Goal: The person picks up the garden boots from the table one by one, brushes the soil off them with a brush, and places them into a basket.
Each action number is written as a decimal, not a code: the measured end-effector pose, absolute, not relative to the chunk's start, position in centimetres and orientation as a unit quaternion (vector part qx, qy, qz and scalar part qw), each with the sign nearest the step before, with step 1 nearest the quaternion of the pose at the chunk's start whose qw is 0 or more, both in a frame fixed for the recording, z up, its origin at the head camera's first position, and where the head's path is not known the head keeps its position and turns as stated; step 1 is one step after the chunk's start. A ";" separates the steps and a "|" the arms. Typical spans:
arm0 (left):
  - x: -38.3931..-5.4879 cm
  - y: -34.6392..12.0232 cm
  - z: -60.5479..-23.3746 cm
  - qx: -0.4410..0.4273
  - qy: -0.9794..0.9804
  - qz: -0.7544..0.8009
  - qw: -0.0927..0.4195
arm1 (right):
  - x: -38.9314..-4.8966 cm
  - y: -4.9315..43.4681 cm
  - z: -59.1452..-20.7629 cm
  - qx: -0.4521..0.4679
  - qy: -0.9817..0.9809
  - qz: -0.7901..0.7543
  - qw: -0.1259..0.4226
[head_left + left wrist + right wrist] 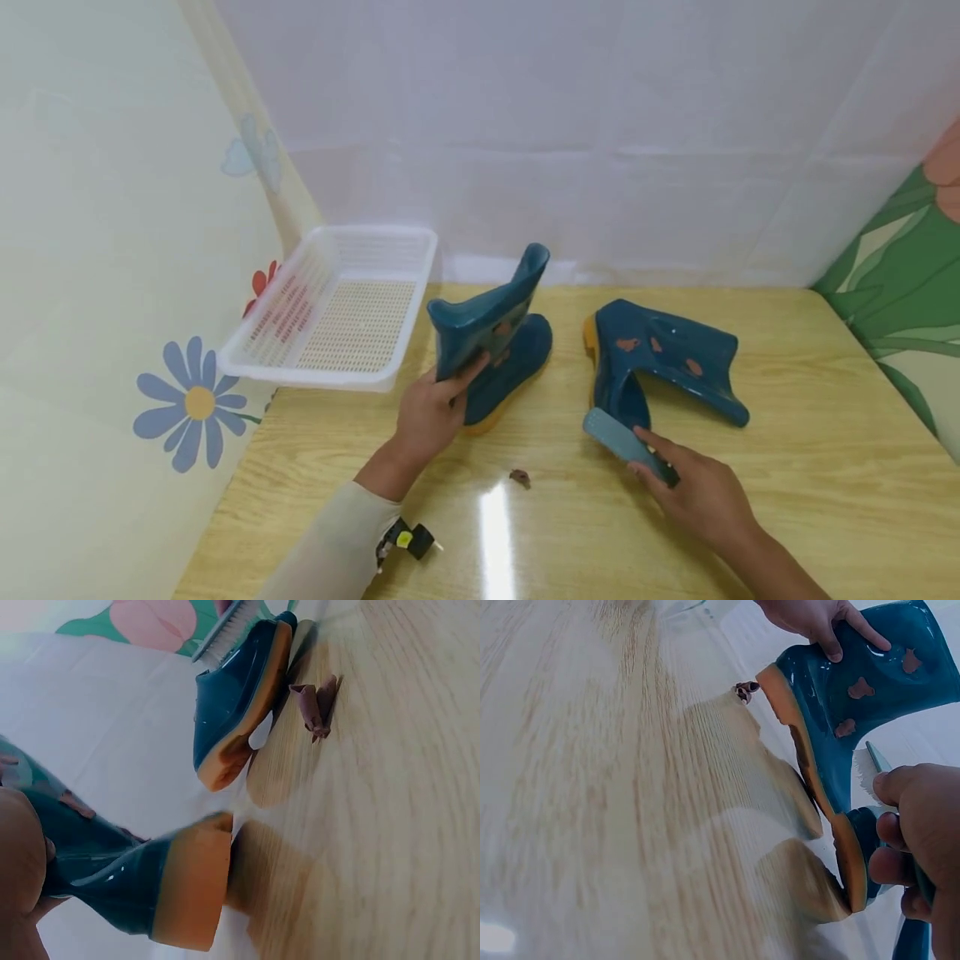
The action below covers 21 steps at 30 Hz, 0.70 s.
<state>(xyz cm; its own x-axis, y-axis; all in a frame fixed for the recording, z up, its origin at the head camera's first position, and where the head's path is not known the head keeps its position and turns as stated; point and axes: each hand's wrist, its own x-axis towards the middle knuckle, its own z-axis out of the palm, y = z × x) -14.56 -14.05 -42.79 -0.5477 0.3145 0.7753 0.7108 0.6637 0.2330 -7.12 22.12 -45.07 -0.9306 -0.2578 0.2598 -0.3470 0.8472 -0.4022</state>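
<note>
My left hand [431,417] grips the shaft of a dark teal rain boot [491,387] with an orange sole [195,885]. Its toe points away from me, and brownish patches mark the shaft. To the right is a matching rain boot [667,350], its toe towards me, with similar patches. In my right hand [697,500] is a grey-green scrub brush [618,437], fingers curled round its handle. The left wrist view has the brush's pale bristles [221,645] right at that right-hand boot's upper, facing down. The palm side of my right hand is hidden in the head view.
A white plastic basket [390,367] stands at the back left of the wood-grain table [570,542]. A small crumpled brown piece [520,477] lies between my hands. Behind hangs a white sheet [562,150]; flower-patterned walls [97,250] flank the table.
</note>
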 end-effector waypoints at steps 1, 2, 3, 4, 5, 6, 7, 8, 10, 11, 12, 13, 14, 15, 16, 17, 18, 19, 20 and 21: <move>-14.7 -14.1 -42.9 -0.311 -0.830 -0.278 0.371 | -7.1 22.1 -45.1 0.158 -0.956 0.225 0.100; -14.7 -14.1 -42.9 -0.314 -0.824 -0.285 0.377 | -7.1 22.1 -45.1 0.158 -0.956 0.225 0.101; -14.8 -14.2 -43.0 -0.315 -0.819 -0.293 0.380 | -7.0 22.1 -45.1 0.159 -0.956 0.224 0.102; -14.8 -14.3 -43.0 -0.314 -0.816 -0.303 0.379 | -7.0 22.2 -45.1 0.159 -0.956 0.225 0.103; -14.9 -14.3 -43.0 -0.312 -0.815 -0.313 0.375 | -7.0 22.2 -45.1 0.159 -0.956 0.225 0.104; -14.9 -14.4 -43.0 -0.309 -0.814 -0.327 0.366 | -7.0 22.2 -45.1 0.160 -0.955 0.225 0.104; -14.9 -14.5 -43.1 -0.305 -0.814 -0.348 0.352 | -7.0 22.2 -45.1 0.160 -0.955 0.226 0.104; -14.9 -14.6 -43.1 -0.301 -0.812 -0.374 0.332 | -7.0 22.2 -45.2 0.161 -0.955 0.226 0.104; -14.9 -14.9 -43.2 -0.287 -0.807 -0.427 0.290 | -7.0 22.1 -45.2 0.162 -0.955 0.228 0.102; -14.9 -15.1 -43.3 -0.279 -0.802 -0.454 0.271 | -7.0 22.1 -45.2 0.162 -0.955 0.228 0.100; -14.9 -15.3 -43.5 -0.269 -0.795 -0.481 0.253 | -6.9 22.1 -45.2 0.161 -0.955 0.228 0.097; -14.9 -15.6 -43.6 -0.262 -0.788 -0.503 0.239 | -6.9 22.1 -45.3 0.161 -0.955 0.229 0.095; -14.9 -15.8 -43.6 -0.257 -0.784 -0.516 0.229 | -6.9 22.1 -45.2 0.161 -0.955 0.230 0.093; -14.9 -15.9 -43.7 -0.256 -0.782 -0.523 0.222 | -6.9 22.1 -45.2 0.160 -0.955 0.232 0.090; -14.8 -16.0 -43.6 -0.256 -0.782 -0.526 0.216 | -7.0 22.1 -45.2 0.159 -0.955 0.232 0.088; -14.6 -16.0 -43.2 -0.261 -0.782 -0.525 0.212 | -7.0 22.1 -45.2 0.158 -0.956 0.233 0.086; -14.4 -16.0 -42.6 -0.266 -0.783 -0.523 0.207 | -7.0 22.1 -45.1 0.157 -0.956 0.233 0.084; -14.1 -15.9 -42.0 -0.271 -0.785 -0.518 0.203 | -7.0 22.1 -45.1 0.157 -0.956 0.233 0.082; -13.8 -15.8 -41.5 -0.277 -0.786 -0.515 0.200 | -7.1 22.0 -45.1 0.156 -0.956 0.233 0.081; -13.7 -15.7 -41.2 -0.279 -0.788 -0.512 0.198 | -7.1 22.0 -45.0 0.158 -0.956 0.233 0.081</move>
